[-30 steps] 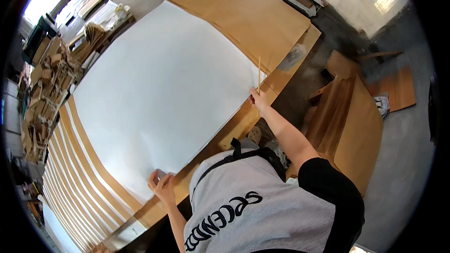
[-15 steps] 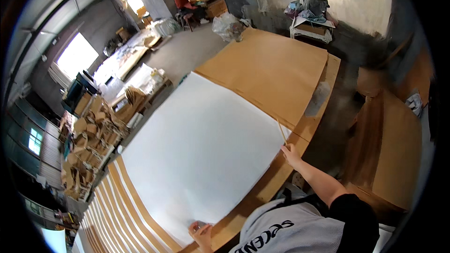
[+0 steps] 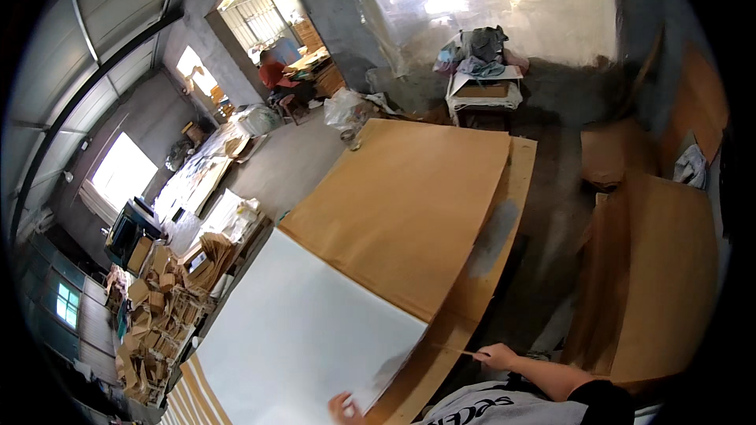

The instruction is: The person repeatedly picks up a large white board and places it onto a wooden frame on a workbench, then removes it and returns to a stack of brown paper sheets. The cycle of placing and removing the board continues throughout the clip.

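Observation:
A large white sheet [image 3: 315, 323] lies on the long wooden table [image 3: 465, 319], overlapping or meeting a brown paper sheet [image 3: 409, 197] on its far side. Close to the table's near right edge, my right hand [image 3: 498, 357] is closed round one end of a thin light-brown stick [image 3: 455, 349], which points left over the wood. My left hand [image 3: 345, 408] is just above the white sheet's near edge, its fingers loosely bent and apart, with nothing plainly in them. Part of that hand is cut off by the lower rim.
Brown-and-white striped layers [image 3: 197, 393] fan out at the table's near left. Cardboard pieces [image 3: 161, 307] are heaped farther left. Tall brown board stacks [image 3: 661, 283] stand right. A cloth-topped stand [image 3: 484, 86] is at the back; a person [image 3: 276, 75] sits far off.
My view has swung up toward the far end, so the table sits lower in it. My right hand has moved off the white sheet's corner, and the stick now points left.

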{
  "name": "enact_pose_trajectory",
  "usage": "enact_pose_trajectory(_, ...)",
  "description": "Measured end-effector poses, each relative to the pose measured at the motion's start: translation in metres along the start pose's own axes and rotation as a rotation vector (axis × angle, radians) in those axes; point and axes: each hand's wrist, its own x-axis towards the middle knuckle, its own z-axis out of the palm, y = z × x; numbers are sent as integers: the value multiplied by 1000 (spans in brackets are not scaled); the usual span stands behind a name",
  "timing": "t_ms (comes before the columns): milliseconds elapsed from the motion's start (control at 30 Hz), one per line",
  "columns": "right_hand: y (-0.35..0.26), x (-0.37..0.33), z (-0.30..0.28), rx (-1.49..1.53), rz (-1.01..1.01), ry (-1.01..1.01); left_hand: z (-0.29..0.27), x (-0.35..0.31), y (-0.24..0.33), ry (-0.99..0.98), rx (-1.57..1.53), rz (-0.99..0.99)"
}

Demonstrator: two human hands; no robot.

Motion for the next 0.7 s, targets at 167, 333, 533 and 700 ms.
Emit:
enact_pose_trajectory(167,-8,-27,-86,-204,22,-177,124,107,174,-859,-481,211)
enact_pose_trajectory(333,1,-56,-141,-46,9,172,213,117,237,-1324,-504,348)
enact_pose_trajectory(533,2,-75,-187,131,246,435,281,125,292,-1645,-698,337)
enact_pose_trajectory(700,42,-59,-227,318,276,660,356,154,336,-1614,-663,379)
